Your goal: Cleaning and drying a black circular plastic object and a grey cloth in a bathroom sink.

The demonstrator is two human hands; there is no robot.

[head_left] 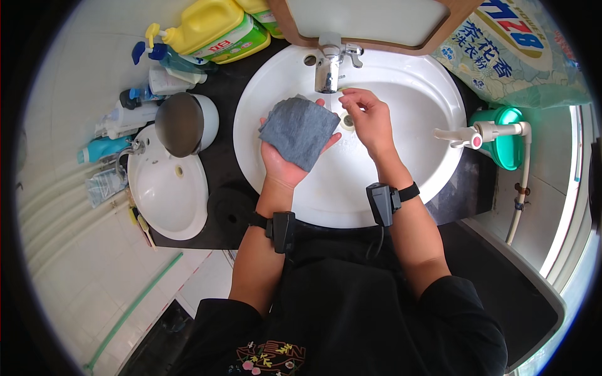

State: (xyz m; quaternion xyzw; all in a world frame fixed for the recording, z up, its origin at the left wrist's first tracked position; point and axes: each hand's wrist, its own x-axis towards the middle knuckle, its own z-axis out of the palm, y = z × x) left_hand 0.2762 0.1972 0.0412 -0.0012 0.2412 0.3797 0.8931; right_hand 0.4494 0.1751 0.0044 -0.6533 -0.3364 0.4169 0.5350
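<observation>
Left grip (281, 165) spread beneath grey cloth (300, 131) | right grip (368, 119) half-curled beside tap (327, 76), contents unclear | step: apparently cloth-handling over sink (417, 103) | next: likely needs level support

Washroom, looks domestic. Dark counter (227, 147) carries two white oval basins: large basin (420, 103) in the middle, small basin (179, 210) at left. Chrome tap (327, 74) on the far rim, wood-framed pane (370, 20) beyond. Yellow pump bottle (204, 28) far left, smaller bottles (135, 115) below it. Tiled wall (88, 288) near left. Right: lever valve (463, 136) on pale pipe (525, 182), green bucket (510, 147).
</observation>
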